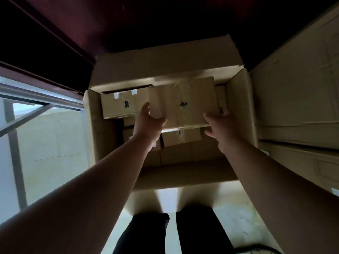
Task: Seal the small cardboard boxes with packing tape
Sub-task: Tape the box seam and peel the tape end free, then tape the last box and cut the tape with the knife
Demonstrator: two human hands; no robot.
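A small cardboard box (183, 103) with clear tape down its middle and a dark mark on top is held over a large open carton (240, 107). My left hand (148, 121) grips its left end, with the thumb on top. My right hand (220, 123) grips its near right corner. Another small taped box (121, 105) lies inside the carton at the back left. More small boxes (181, 137) lie lower down, partly hidden under the held one.
Large closed cartons (297, 92) are stacked at the right. A glass door with a metal frame (42, 99) stands at the left. Dark red wood (110, 24) is behind the carton. My legs (172, 233) stand on pale floor below.
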